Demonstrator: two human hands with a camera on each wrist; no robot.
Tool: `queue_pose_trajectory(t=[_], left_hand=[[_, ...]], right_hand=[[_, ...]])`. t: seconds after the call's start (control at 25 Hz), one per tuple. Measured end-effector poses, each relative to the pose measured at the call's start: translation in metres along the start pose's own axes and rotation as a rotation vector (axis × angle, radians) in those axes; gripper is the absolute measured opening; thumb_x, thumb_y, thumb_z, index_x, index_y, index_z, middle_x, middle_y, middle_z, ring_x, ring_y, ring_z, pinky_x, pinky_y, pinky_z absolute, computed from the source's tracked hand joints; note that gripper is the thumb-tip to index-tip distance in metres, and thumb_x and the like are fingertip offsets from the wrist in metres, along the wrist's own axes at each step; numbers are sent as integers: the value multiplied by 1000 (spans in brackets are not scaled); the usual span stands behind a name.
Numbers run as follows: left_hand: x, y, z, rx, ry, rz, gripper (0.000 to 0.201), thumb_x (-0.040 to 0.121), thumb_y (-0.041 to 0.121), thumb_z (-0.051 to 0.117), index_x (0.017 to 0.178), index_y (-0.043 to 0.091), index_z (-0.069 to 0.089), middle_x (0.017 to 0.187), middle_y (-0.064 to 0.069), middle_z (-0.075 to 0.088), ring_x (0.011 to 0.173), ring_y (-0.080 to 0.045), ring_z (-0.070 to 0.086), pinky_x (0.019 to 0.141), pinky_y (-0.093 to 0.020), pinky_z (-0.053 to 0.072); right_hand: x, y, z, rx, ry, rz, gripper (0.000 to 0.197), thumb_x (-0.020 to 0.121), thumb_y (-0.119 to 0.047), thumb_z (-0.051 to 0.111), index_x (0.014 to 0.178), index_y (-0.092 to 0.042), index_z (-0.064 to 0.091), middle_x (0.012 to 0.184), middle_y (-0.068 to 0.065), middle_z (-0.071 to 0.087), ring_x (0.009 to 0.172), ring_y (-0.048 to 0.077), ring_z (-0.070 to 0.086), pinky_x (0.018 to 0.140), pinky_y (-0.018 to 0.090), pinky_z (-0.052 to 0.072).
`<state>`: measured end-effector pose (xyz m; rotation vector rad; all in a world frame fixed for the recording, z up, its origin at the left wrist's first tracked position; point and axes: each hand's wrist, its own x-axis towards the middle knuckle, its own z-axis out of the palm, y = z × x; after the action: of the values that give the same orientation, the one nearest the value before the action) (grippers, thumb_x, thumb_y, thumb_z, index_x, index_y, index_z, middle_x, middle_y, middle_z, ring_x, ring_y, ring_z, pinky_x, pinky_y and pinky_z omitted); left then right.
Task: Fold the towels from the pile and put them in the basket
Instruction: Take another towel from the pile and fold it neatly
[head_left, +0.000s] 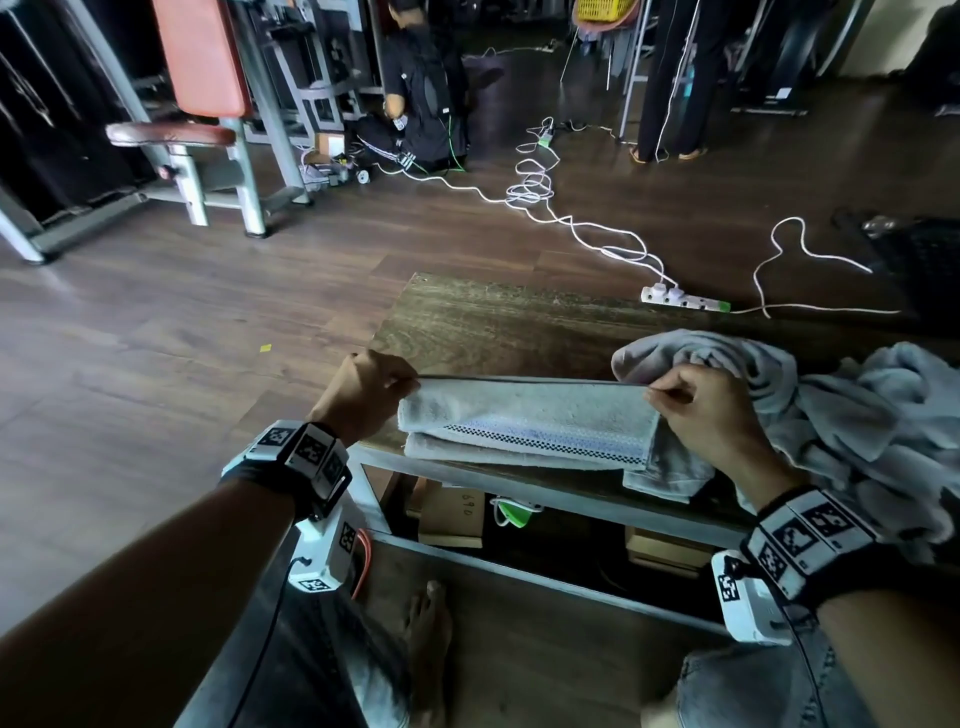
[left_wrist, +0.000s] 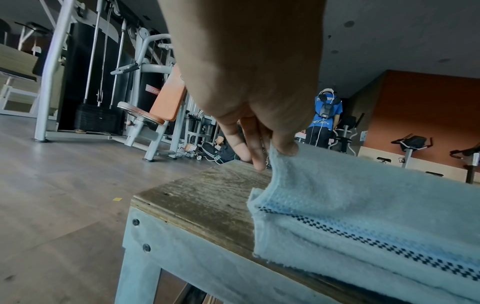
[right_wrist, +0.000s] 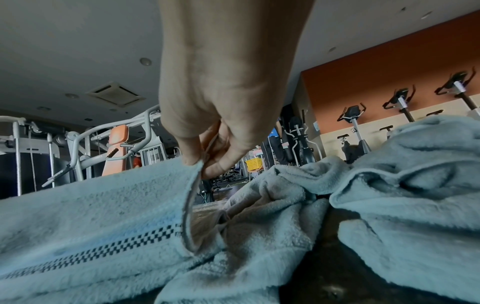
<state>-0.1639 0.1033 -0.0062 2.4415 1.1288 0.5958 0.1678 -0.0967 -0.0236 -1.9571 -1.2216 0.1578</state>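
Head view: a pale towel lies along the near edge of the wooden bench, its long axis running left to right between the hands. The left hand pinches the towel's upper left corner and the right hand pinches the upper right corner, so the top hem is stretched taut and raised off the layers below. The unfolded pile sits at the bench's right end, just beside the right hand. A yellow basket shows far across the room (whether it is the one meant cannot be told).

Left wrist view: thumb and fingers nip the corner above the bench's left near corner; the checked stripe runs away along the towel.

Right wrist view: the fingers clamp the hem, and the held edge hangs in a loop over the lower layer, with the pile close on the right.

Judging from this, the next fold turns on both hands carrying the held hem together across the short axis, toward the near edge; neither hand is nearer, each having its own corner.
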Motion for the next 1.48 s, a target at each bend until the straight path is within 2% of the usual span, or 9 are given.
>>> queue_pose_trajectory(t=[0.16, 0.32, 0.52, 0.64, 0.8, 1.0, 1.2, 1.36, 1.48], left_hand=[[6, -1, 1, -25, 8, 17, 7, 83, 13, 72, 88, 11, 78, 85, -3, 76, 80, -15, 69, 76, -25, 53], [10, 1, -3, -24, 14, 15, 8, 83, 14, 73, 90, 13, 78, 84, 6, 73, 79, -9, 66, 67, -6, 42], [13, -11, -7, -106, 17, -2, 10, 79, 11, 77, 86, 18, 78, 77, 13, 71, 76, -1, 68, 81, -25, 56], [11, -14, -11, -127, 18, 25, 15, 79, 9, 77, 86, 22, 73, 75, 16, 70, 73, 2, 68, 74, -27, 58], [11, -13, -19, -138, 21, 23, 17, 82, 10, 74, 97, 19, 74, 84, 8, 74, 76, 6, 66, 73, -17, 53], [10, -10, -24, -128, 15, 34, 13, 83, 9, 73, 95, 14, 77, 80, 17, 69, 73, 19, 61, 70, 2, 44], [8, -6, -27, -86, 46, 44, 16, 87, 10, 69, 101, 13, 75, 87, 10, 70, 72, 11, 59, 64, 1, 39], [6, -1, -30, -44, 78, 87, 18, 89, 6, 66, 105, 7, 74, 99, -4, 73, 80, -8, 59, 66, 1, 36], [6, 1, -36, -33, 85, 99, 13, 88, 4, 66, 98, 3, 75, 94, -6, 74, 78, -10, 60, 66, 3, 36]], right_hand=[[4, 4, 1, 24, -20, 10, 8, 81, -11, 79, 78, -13, 72, 81, -2, 73, 80, 15, 69, 78, 35, 55], [14, 7, -1, 23, -36, 0, 8, 82, -11, 77, 77, -14, 72, 81, -5, 72, 80, 13, 69, 79, 40, 57], [18, 1, -1, 17, -48, -13, 20, 84, -7, 72, 72, -21, 66, 79, -7, 71, 77, 11, 68, 76, 37, 57], [18, -5, -2, 12, -48, 9, 23, 84, -6, 72, 70, -23, 64, 79, -7, 71, 77, 13, 68, 75, 35, 56], [18, -10, -8, 16, -46, 12, 24, 84, -8, 74, 70, -25, 64, 78, -10, 70, 78, 10, 68, 75, 32, 55], [15, -17, -15, 61, -54, 3, 16, 82, -5, 76, 73, -15, 68, 76, -5, 71, 73, 12, 68, 75, 39, 57], [15, -22, -16, 92, -47, -34, 15, 80, -4, 79, 76, -15, 69, 76, -4, 72, 74, 16, 70, 73, 44, 60], [14, -29, -18, 113, -44, -26, 18, 81, -2, 77, 90, -17, 72, 80, -8, 71, 78, 5, 68, 73, 22, 54], [17, -33, -24, 60, -37, -50, 15, 84, -5, 75, 95, -15, 75, 86, -2, 72, 83, 12, 69, 76, 25, 53]])
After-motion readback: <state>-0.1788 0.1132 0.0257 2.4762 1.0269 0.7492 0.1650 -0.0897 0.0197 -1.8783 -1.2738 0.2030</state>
